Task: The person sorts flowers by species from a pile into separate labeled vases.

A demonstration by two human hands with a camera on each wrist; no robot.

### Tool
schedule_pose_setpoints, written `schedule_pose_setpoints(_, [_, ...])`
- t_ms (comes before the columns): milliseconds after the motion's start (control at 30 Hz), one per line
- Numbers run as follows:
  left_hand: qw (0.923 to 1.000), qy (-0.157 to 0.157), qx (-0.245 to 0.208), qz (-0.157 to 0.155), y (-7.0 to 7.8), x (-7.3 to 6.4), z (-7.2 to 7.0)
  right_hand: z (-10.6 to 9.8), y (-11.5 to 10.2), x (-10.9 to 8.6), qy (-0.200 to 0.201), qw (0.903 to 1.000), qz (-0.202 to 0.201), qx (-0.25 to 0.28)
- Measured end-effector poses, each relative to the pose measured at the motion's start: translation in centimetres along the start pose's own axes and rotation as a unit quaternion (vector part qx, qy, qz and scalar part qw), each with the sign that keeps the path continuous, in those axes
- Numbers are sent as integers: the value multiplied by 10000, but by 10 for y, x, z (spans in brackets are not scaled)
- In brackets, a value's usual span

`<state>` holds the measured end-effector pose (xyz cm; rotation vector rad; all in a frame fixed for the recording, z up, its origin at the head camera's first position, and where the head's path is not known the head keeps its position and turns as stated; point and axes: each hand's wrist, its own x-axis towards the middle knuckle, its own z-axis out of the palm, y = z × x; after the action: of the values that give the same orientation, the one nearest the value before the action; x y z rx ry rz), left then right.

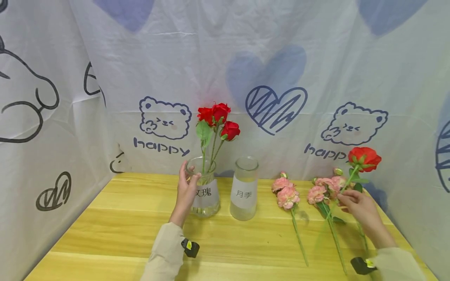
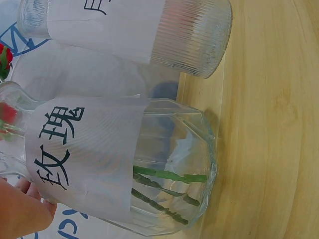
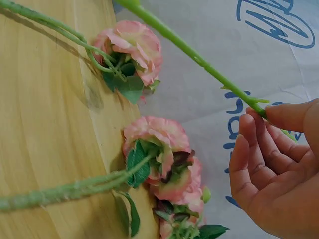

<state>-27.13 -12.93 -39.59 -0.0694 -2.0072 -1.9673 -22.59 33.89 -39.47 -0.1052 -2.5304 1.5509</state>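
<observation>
My left hand grips the neck of a clear glass vase with a white paper label. Three red roses stand in that vase, their green stem ends visible through the glass in the left wrist view. With thumb and fingertips, my right hand pinches the green stem of a red flower, raised above the table at the right. Pink flowers lie on the table, and more pink blooms lie near the right hand.
Just right of the rose vase stands a second, ribbed glass vase with its own paper label. A wooden table carries everything. Behind it hangs a white printed cloth, close to the vases.
</observation>
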Motion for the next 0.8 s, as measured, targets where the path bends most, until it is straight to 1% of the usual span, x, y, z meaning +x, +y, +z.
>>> schedule_pose_setpoints(133, [10000, -2, 4, 7, -1, 1, 0, 7, 1, -1, 135, 9994, 19, 323])
schedule_pose_setpoints(167, [10000, -4, 13, 7, -1, 1, 1, 10, 1, -2, 188, 9992, 1, 364])
schedule_pose_setpoints(200, [10000, 1, 25, -9, -1, 1, 1, 12, -1, -3, 134, 9995, -22, 302])
schedule_pose_setpoints(233, [10000, 11, 38, -27, 0, 0, 1, 14, -2, -4, 164, 9991, -15, 391])
schedule_pose_setpoints(300, [10000, 41, 35, -33, 0, 0, 1, 20, -3, -5, 271, 9975, 31, 651])
schedule_pose_setpoints(367, [10000, 39, 30, -22, 1, 0, 1, 27, -5, -5, 388, 9934, 156, 1071])
schedule_pose_setpoints(467, [10000, -20, 9, -30, 2, -1, 2, 36, -7, -5, 644, 9830, 358, 1684])
schedule_pose_setpoints(500, [10000, -48, 14, -33, 2, -1, 2, 39, -8, -5, 750, 9781, 408, 1899])
schedule_pose_setpoints(600, [10000, -69, 3, -71, 2, -1, 2, 49, -8, -3, 993, 9673, 457, 2290])
schedule_pose_setpoints(733, [10000, -24, -3, -84, 2, -1, 1, 62, -9, 1, 1229, 9458, 343, 2985])
schedule_pose_setpoints(800, [10000, -10, 3, -82, 2, -1, 0, 66, -12, 4, 1259, 9320, 310, 3384])
